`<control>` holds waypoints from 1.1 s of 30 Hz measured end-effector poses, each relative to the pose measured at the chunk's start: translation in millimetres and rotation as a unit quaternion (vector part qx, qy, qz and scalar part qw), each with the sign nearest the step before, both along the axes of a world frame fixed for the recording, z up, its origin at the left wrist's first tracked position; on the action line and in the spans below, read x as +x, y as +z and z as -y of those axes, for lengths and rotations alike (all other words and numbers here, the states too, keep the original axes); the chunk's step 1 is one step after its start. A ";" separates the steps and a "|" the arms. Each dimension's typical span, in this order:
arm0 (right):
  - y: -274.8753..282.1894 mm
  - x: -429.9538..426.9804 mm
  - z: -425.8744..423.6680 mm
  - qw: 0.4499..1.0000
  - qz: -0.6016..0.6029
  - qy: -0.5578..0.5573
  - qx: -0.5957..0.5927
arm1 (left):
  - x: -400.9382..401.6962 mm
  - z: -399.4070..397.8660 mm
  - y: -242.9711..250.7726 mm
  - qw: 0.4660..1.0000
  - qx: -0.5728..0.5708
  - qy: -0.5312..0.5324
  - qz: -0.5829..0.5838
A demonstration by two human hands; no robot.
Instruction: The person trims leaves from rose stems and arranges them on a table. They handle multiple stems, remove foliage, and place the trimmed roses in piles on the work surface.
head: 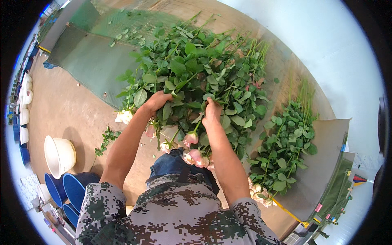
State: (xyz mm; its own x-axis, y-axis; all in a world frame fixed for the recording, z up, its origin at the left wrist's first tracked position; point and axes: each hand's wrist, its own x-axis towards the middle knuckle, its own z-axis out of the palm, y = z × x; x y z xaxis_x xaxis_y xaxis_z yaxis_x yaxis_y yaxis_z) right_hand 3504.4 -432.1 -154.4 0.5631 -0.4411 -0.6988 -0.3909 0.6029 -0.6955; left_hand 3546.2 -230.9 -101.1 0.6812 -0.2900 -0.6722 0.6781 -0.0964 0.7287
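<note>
A large heap of leafy rose stems (196,67) lies across the table before me, its pink and cream blooms (196,156) hanging over the near edge. At the heap's near left part, my left hand (159,101) reaches in among the leaves, with its fingertips hidden by foliage. My right hand (212,111) is closed around a rose stem whose pale pink bloom (191,138) hangs below it. A white rose bloom (124,116) sits beside my left forearm. Apart from the heap, on the right, lies a smaller bundle of roses (280,150) with cream blooms.
Green netting (134,23) with loose leaves spans the table's far left, beside a green sheet (95,64). A cream bucket (60,156) and blue buckets (80,186) stand on the floor at left. A fallen leafy sprig (106,141) lies there. A grey panel (321,159) borders the right side.
</note>
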 end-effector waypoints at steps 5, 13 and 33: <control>-3.8 -18.7 -30.1 0.994 -0.041 0.100 -0.020 | 0.7 -1.2 -0.9 0.998 0.004 0.030 0.053; -28.9 -34.1 -69.3 0.990 -0.104 0.071 -0.068 | 3.4 -4.4 -13.9 0.988 0.075 0.024 0.129; 20.4 -30.7 -52.3 0.852 0.097 0.388 -0.339 | -3.1 -8.9 -1.4 0.994 0.041 -0.013 0.104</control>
